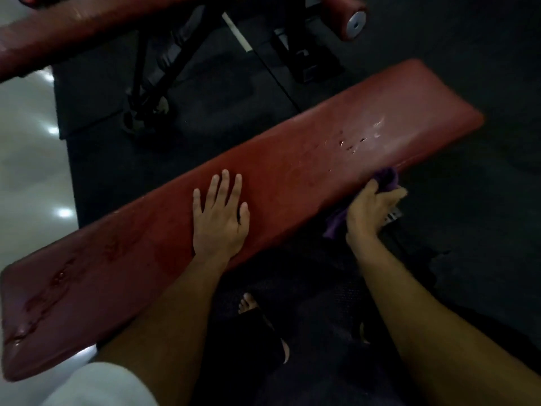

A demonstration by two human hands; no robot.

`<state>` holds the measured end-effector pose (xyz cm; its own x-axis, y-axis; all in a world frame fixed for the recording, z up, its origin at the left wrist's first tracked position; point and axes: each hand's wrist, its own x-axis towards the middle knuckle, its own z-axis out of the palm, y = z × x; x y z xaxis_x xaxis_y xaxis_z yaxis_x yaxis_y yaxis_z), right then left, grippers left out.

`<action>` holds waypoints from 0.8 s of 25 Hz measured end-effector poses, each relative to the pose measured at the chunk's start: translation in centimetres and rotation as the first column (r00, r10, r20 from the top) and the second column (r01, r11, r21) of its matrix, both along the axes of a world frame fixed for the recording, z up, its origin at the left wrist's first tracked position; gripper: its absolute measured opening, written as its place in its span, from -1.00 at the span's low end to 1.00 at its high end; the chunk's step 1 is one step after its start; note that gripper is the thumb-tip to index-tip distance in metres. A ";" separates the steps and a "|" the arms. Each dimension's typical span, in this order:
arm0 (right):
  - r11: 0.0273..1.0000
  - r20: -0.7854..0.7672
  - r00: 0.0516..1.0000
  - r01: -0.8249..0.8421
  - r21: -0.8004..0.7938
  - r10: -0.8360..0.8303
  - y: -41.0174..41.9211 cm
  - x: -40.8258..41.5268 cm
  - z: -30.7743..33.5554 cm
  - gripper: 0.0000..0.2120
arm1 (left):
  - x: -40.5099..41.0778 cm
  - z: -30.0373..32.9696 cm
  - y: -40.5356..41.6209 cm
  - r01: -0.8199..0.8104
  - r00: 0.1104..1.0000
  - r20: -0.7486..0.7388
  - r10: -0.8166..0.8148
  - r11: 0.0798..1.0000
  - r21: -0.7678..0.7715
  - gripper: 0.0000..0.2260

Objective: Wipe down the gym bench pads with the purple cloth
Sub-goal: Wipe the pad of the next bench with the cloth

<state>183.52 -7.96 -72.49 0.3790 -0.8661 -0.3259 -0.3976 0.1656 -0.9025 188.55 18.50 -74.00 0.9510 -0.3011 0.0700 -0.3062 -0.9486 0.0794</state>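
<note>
A long red bench pad (307, 171) runs diagonally from lower left to upper right, with worn, torn spots near both ends. My left hand (219, 218) lies flat on the pad's middle, fingers spread, holding nothing. My right hand (370, 213) is closed on the purple cloth (386, 177) and presses it against the pad's near side edge, right of centre. Part of the cloth hangs below my wrist. A second red pad (87, 30) slants across the top left.
A black metal bench frame (158, 83) stands on the dark rubber mat (483, 215) behind the pad. A red roller with a silver end cap (354, 23) is at the top right. Pale shiny floor (26, 171) lies at left. My sandalled foot (257, 320) is below the pad.
</note>
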 end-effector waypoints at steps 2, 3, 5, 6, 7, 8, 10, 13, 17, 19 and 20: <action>0.999 0.024 0.999 0.028 -0.027 -0.027 1.6 1.4 -1.3 -0.58 | 0.5 -0.5 0.1 0.001 1.000 0.022 -0.001 1.000 -0.005 -0.45; 0.999 0.026 1.000 0.013 -0.046 -0.012 1.7 1.2 -2.0 -0.51 | 0.4 -0.6 0.1 0.005 1.000 0.022 -0.004 1.000 -0.015 -0.44; 0.997 0.012 1.000 -0.018 -0.080 0.019 1.9 0.5 -2.6 -0.47 | 0.1 -0.6 0.2 -0.007 0.999 0.032 0.008 1.000 -0.005 -0.44; 0.997 0.008 1.000 -0.018 -0.076 0.018 2.7 0.0 -2.4 -0.49 | 0.1 -0.6 0.0 -0.006 0.999 0.032 0.006 1.000 -0.009 -0.44; 0.998 0.024 0.999 -0.027 -0.062 0.029 4.4 -0.8 -2.2 -0.51 | 0.3 -0.5 -0.2 0.000 1.000 0.028 0.000 1.000 -0.015 -0.44; 0.996 0.064 0.995 -0.077 -0.037 0.079 7.0 -1.9 -2.1 -0.53 | 0.3 -0.5 0.0 -0.005 1.000 0.023 0.005 1.000 -0.017 -0.44; 0.959 0.123 0.951 -0.282 -0.034 0.284 12.7 -4.9 -2.3 -0.57 | 0.3 -0.5 0.1 -0.019 1.000 0.015 0.019 1.000 -0.017 -0.43; 0.834 0.075 0.832 -0.545 -0.085 0.550 17.6 -8.0 -3.0 -0.60 | 0.5 -0.5 0.1 -0.009 1.000 0.006 0.009 1.000 -0.027 -0.42; 0.645 -0.111 0.658 -0.753 -0.132 0.745 16.9 -8.7 -2.7 -0.56 | 0.6 -0.8 0.3 -0.007 1.000 0.018 0.008 0.999 -0.044 -0.43; 0.535 -0.099 0.544 -0.838 -0.109 0.833 16.7 -9.8 -1.9 -0.66 | 0.5 -0.5 0.3 -0.011 1.000 0.021 0.012 0.999 -0.050 -0.44; 0.508 -0.068 0.515 -0.856 -0.100 0.855 16.6 -10.4 -1.5 -0.70 | 0.4 -0.4 0.2 -0.009 1.000 0.025 0.010 0.999 -0.048 -0.44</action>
